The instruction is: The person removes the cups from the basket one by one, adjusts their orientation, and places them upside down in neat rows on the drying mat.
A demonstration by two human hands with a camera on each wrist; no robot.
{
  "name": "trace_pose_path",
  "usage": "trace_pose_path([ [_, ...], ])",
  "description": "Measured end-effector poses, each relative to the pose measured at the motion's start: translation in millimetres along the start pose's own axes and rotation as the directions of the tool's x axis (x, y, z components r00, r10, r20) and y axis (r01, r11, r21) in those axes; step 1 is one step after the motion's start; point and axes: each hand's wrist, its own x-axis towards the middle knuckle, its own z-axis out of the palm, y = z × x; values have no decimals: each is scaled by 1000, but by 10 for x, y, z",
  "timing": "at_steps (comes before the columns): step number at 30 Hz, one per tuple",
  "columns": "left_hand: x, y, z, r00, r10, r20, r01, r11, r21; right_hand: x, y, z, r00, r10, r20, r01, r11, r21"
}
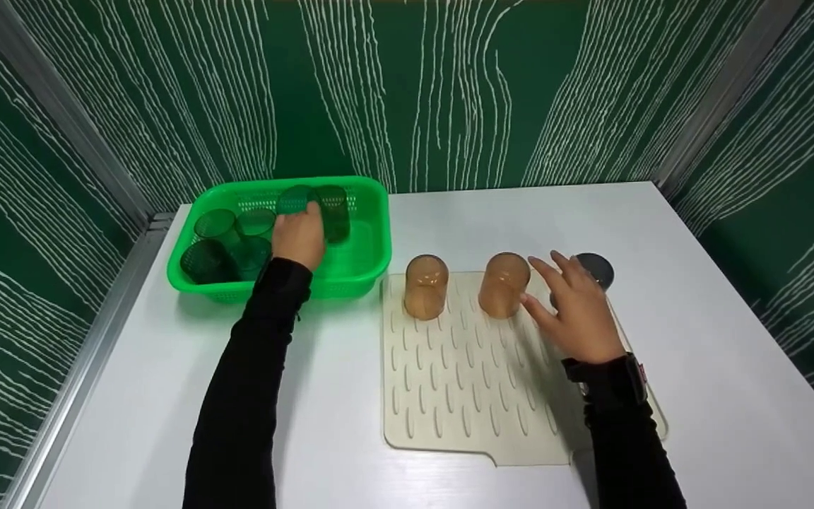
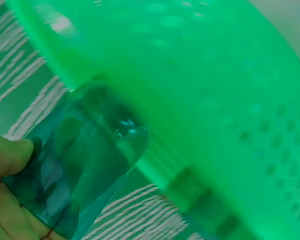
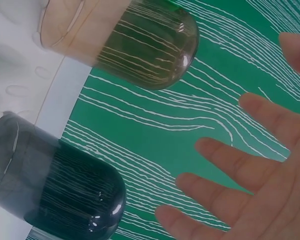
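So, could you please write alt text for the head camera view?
A person's left hand grips a green cup inside a green basket, while the open right hand hovers over a beige drying mat holding two upside-down amber cups and a grey cup.

Grey cup (image 1: 594,269) partly behind right hand (image 1: 576,314), seemingly.
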Motion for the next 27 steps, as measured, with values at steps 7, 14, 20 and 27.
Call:
trace_pose_path([
  [7, -116, 154, -232, 983, 25, -180, -53, 987, -149, -19, -24, -12, 1000, -2, -5, 2, 1000, 20],
  [14, -455, 366, -363, 969, 23, -247, -139, 876, -462, -7, -87, -24, 998, -66, -24, 67, 997, 48],
  [20, -802, 572, -358, 982, 43, -186, -170, 638, -751, 22, -204, -44, 991, -129, -29, 132, 982, 134],
  [27, -1126, 806, -359, 985, 145, -98, -147, 384, -912, 8, -467, -79, 986, -152, 70, 124, 945, 304],
])
